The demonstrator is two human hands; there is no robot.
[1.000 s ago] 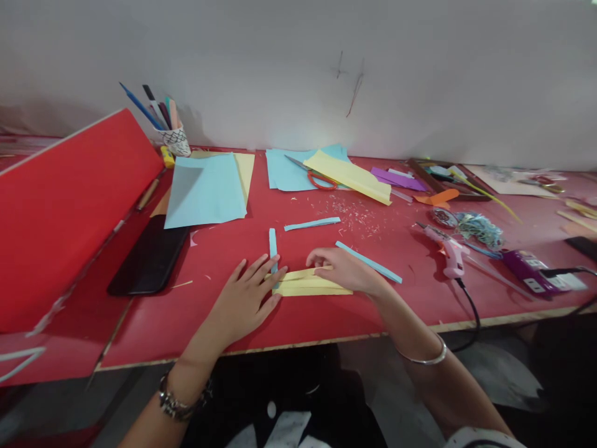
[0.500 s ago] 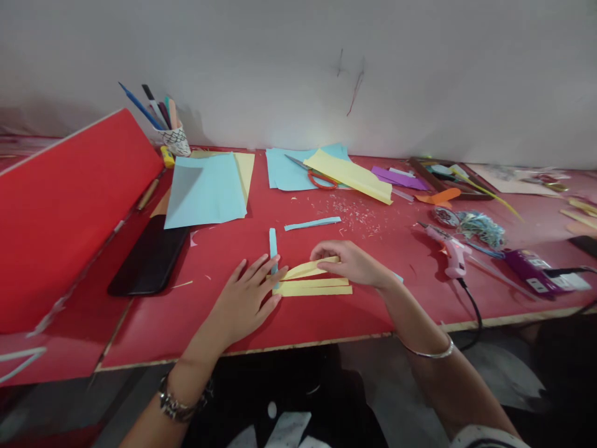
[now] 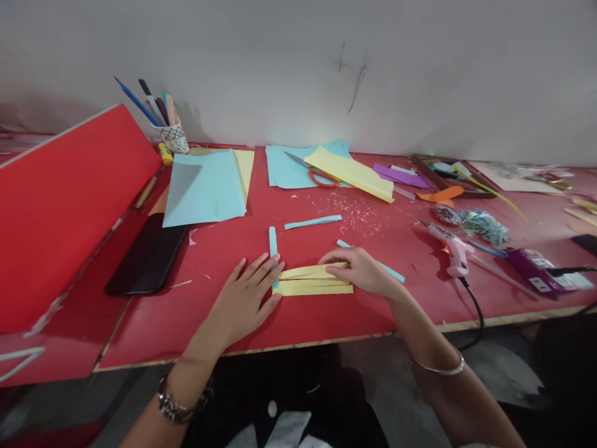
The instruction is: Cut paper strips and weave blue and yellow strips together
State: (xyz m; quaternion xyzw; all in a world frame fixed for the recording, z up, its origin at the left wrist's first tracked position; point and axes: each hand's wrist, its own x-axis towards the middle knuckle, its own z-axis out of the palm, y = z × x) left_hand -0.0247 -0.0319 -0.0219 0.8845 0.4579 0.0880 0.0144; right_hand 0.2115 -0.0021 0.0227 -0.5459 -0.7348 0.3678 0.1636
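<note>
My left hand (image 3: 252, 292) lies with fingers spread, its fingertips on an upright blue paper strip (image 3: 273, 239) and near the left ends of several yellow paper strips (image 3: 317, 289). These yellow strips run side by side to the right from the blue one. Pinched in my right hand (image 3: 361, 270) is the right end of the top yellow strip (image 3: 303, 272), which lies low over the others. Beyond my hands rests a loose blue strip (image 3: 313, 222). Another blue strip (image 3: 392, 272) passes partly hidden behind my right hand.
Scissors (image 3: 323, 179) lie on blue and yellow sheets (image 3: 349, 171) at the back, near paper scraps. To the right are a pink glue gun (image 3: 452, 249) and a purple power strip (image 3: 536, 270). A phone (image 3: 149, 258), blue sheets (image 3: 205, 193) and a red board (image 3: 69, 211) occupy the left.
My right hand has shifted slightly right, bringing the top yellow strip from a raised curve to nearly flat. More of the blue strip behind that hand shows. My left hand stays in place.
</note>
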